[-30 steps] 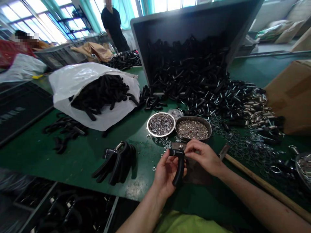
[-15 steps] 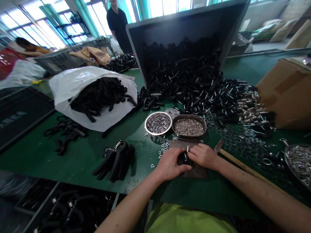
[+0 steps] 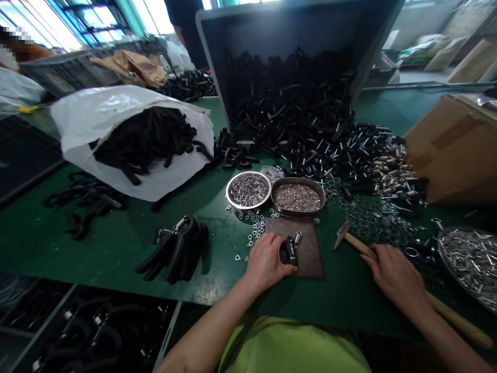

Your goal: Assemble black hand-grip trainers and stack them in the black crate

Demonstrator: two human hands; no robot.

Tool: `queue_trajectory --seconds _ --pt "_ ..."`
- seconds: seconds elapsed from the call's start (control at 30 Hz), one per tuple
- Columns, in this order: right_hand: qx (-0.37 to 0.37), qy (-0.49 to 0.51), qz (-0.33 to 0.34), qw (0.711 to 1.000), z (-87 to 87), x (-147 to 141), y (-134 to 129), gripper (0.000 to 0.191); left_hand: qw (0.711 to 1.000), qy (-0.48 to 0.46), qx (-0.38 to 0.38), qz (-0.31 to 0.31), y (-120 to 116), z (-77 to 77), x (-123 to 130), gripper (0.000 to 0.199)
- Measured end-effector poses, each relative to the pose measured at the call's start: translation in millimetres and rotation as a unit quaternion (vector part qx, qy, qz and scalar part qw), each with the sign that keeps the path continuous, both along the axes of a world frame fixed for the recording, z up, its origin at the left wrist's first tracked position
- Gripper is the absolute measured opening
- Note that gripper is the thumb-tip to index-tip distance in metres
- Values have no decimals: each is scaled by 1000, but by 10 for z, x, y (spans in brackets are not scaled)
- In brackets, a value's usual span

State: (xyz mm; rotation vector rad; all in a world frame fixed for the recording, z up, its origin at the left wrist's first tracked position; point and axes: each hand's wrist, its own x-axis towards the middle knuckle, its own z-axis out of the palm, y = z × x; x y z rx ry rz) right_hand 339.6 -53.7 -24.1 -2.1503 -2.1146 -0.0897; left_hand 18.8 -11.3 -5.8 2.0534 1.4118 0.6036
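Note:
My left hand [image 3: 267,259] is closed on a small black plastic part [image 3: 291,252], pressing it against a brown metal plate [image 3: 310,259]. A coil spring [image 3: 297,238] sticks out at the part's upper end. To the right, my right hand [image 3: 396,277] has its fingers around the wooden handle of a hammer [image 3: 355,242], which lies slanted with its head near the plate. Small nuts [image 3: 255,230] are scattered left of the plate. Behind it stand a round dish of small metal pins [image 3: 248,205] and an oval tin of tiny metal pieces [image 3: 298,212].
A grey bin [image 3: 213,67] of black parts lies tipped at the back. Left are a white sack [image 3: 81,119] and a bunch of black curved handles [image 3: 178,254]. Metal rings [image 3: 365,217], a cardboard box [image 3: 446,150] and a bowl of metal pins [image 3: 469,259] are on the right.
My right hand has left the black part and moved right onto the hammer's handle. The hammer's head has shifted slightly left. My left hand still holds the part; the view has turned a little.

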Motion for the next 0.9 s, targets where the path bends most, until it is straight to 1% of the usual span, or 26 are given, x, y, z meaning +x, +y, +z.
queue_trajectory --seconds 0.03,0.1,0.13,0.17,0.2,0.23,0.27,0.3,0.33,0.37,0.4,0.43,0.47,0.5,0.57,0.6,0.63,0.7,0.73,0.77,0.83,0.9 --pt "-14 34 -19 999 53 -42 -5 32 1000 3 -1 0 3 9 2 56" --pt "-39 142 -26 989 266 -226 -4 31 1000 21 -1 -2 1 23 7 57" --pt "-46 211 -11 976 401 -348 -6 30 999 32 -2 -3 -1 27 9 57" --pt "-36 281 17 959 534 -475 -12 30 999 39 -5 -2 -4 30 10 58" --pt "1 327 34 944 646 -598 -19 30 999 43 -7 -1 -6 31 11 60" --pt "38 351 61 934 727 -710 -25 30 999 43 -9 1 -7 31 12 61" --pt "60 353 89 929 773 -805 -25 29 999 43 -9 3 -8 31 12 61" --pt "61 338 117 932 787 -882 -19 29 999 42 -9 2 -9 31 13 61" --pt "37 315 145 937 779 -938 -6 28 999 40 -8 2 -10 30 14 60" --pt "-2 291 169 942 762 -975 11 28 999 37 -9 3 -11 28 14 59" --pt "-41 272 184 944 748 -994 27 29 999 32 -11 4 -12 26 15 58" --pt "-63 261 190 944 744 -1000 38 31 1000 24 -13 7 -14 23 14 57" --pt "-61 258 189 946 752 -996 40 33 1000 14 -15 10 -15 19 14 58" --pt "-37 258 182 948 766 -989 33 35 1000 2 -16 12 -16 14 13 58" --pt "37 248 167 954 780 -978 5 35 1000 -13 -16 15 -17 8 12 60" --pt "52 236 167 956 765 -979 -8 36 1000 -13 -16 13 -17 6 11 60" --pt "45 221 173 959 728 -982 -17 35 1000 -8 -17 11 -16 5 12 60" --pt "-15 194 192 962 601 -977 -19 35 1000 4 -18 9 -14 4 16 59" --pt "-45 183 191 963 522 -954 -16 35 1000 5 -19 10 -14 3 19 59" --pt "-58 170 179 967 440 -909 -16 37 1000 1 -22 13 -14 0 21 59" --pt "-38 126 138 982 289 -744 -32 41 999 -15 -27 23 -19 -5 25 58" --pt "0 46 83 995 167 -507 -64 44 998 -44 -33 40 -27 -5 25 56"
